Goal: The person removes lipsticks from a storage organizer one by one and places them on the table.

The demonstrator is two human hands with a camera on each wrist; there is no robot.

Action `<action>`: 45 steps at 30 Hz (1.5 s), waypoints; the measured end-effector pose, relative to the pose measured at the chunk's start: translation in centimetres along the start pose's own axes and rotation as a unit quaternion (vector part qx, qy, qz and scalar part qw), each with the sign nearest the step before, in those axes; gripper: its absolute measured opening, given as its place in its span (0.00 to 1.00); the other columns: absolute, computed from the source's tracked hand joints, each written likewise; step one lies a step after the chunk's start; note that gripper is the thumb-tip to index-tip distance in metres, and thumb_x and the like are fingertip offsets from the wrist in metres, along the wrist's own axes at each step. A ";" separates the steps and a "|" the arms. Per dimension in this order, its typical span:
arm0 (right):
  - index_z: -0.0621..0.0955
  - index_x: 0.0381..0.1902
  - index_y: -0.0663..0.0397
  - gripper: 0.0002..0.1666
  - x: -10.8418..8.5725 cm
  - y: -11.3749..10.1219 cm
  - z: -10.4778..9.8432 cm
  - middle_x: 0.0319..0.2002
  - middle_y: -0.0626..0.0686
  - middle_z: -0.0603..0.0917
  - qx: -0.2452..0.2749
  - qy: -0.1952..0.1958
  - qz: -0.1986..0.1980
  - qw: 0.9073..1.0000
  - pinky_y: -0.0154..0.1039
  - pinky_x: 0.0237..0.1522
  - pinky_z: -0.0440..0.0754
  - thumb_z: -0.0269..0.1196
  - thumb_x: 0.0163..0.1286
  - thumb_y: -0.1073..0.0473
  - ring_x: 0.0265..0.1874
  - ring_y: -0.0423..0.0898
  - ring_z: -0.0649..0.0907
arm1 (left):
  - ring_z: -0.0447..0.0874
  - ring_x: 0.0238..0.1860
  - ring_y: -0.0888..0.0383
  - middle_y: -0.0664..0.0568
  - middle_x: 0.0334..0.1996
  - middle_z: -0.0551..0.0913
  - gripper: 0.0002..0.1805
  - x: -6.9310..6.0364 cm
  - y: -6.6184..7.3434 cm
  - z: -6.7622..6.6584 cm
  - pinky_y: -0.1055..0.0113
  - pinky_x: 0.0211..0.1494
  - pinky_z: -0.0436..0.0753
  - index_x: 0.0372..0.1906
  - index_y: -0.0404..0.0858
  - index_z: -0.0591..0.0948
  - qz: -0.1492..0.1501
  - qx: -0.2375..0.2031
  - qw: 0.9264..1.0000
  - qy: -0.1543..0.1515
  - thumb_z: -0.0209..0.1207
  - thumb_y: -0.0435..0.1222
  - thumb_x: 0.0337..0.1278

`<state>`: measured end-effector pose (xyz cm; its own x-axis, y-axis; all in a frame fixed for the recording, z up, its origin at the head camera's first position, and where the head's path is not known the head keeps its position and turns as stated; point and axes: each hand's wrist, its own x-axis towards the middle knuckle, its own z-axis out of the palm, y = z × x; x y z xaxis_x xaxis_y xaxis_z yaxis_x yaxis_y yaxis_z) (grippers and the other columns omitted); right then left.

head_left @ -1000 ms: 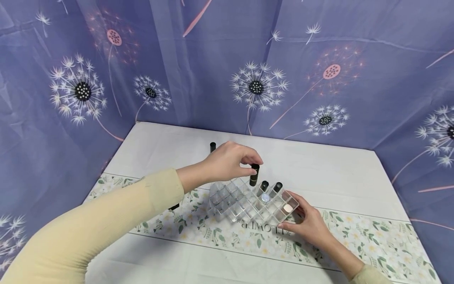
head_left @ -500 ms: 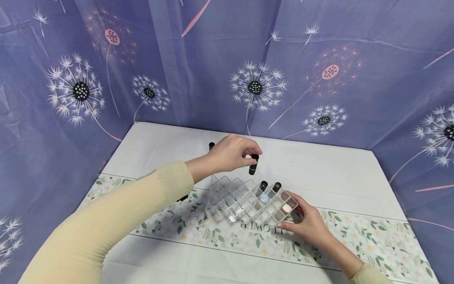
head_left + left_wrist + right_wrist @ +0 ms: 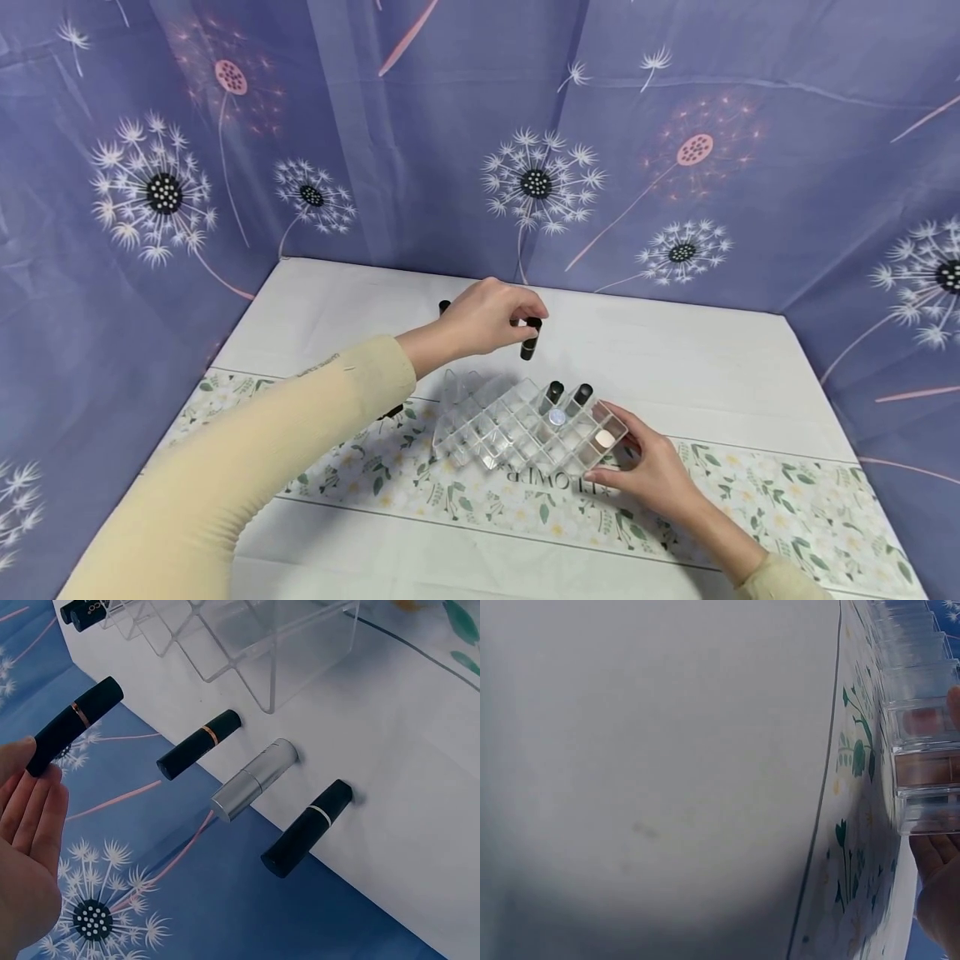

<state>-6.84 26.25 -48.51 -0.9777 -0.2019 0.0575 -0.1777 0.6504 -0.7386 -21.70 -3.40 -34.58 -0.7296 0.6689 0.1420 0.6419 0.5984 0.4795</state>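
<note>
My left hand [image 3: 491, 318] pinches a black lipstick tube [image 3: 529, 343] between thumb and fingers, above the table beyond the clear divided organizer [image 3: 501, 429]. A gold band rings this tube [image 3: 75, 724] in the left wrist view. My right hand [image 3: 658, 471] grips the organizer's right end, thumb on the near side and fingers on the far side. Two black-capped lipsticks [image 3: 582, 395] stand in its slots, along with a pale blue-topped one [image 3: 557, 417] and a pale pink-topped one [image 3: 604, 438]. In the right wrist view, part of my right hand [image 3: 939, 889] shows against the organizer [image 3: 922, 814].
Standing in a row by the organizer are a black gold-banded tube [image 3: 199, 746], a silver tube [image 3: 255, 780] and a black white-banded tube [image 3: 307, 829]. Another black item [image 3: 393, 412] shows partly behind the left sleeve. A floral runner [image 3: 772, 508] crosses the white table; a dandelion-print curtain [image 3: 420, 167] stands behind.
My left hand has lifted the black lipstick tube away from over the organizer, toward the table's far side. My right hand keeps its grip on the organizer's end.
</note>
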 end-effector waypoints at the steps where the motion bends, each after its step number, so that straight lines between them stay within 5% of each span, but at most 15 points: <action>1: 0.71 0.79 0.53 0.61 0.0 0.0 0.0 0.70 0.66 0.79 0.001 0.000 0.000 1.000 0.61 0.63 0.83 0.87 0.51 0.49 0.64 0.68 0.83 | 0.91 0.51 0.57 0.55 0.53 0.92 0.14 0.1 0.0 0.0 0.65 0.57 0.87 0.58 0.45 0.90 0.000 -0.002 1.000 0.000 0.70 0.37 0.71; 21: 0.71 0.80 0.53 0.61 -0.2 0.2 0.2 0.69 0.67 0.80 0.019 -0.001 0.015 1.000 0.62 0.65 0.81 0.87 0.52 0.50 0.65 0.69 0.82 | 0.88 0.56 0.60 0.55 0.54 0.91 0.15 4.0 -1.1 0.9 0.65 0.62 0.84 0.60 0.45 0.88 -0.049 0.021 0.999 0.004 0.69 0.38 0.72; 45: 0.71 0.79 0.52 0.62 -0.2 0.5 0.5 0.70 0.66 0.79 0.026 0.003 0.015 1.000 0.64 0.67 0.79 0.88 0.49 0.52 0.66 0.69 0.81 | 0.89 0.55 0.58 0.54 0.53 0.92 0.14 5.8 -2.6 3.2 0.63 0.63 0.84 0.58 0.43 0.89 -0.037 0.064 0.997 -0.007 0.69 0.37 0.71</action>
<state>-6.71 26.24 -49.24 -0.9834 -0.1771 0.0386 -0.1415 0.6170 -0.7741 -26.84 0.29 -37.82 -0.7736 0.6260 0.0983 0.6118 0.6976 0.3729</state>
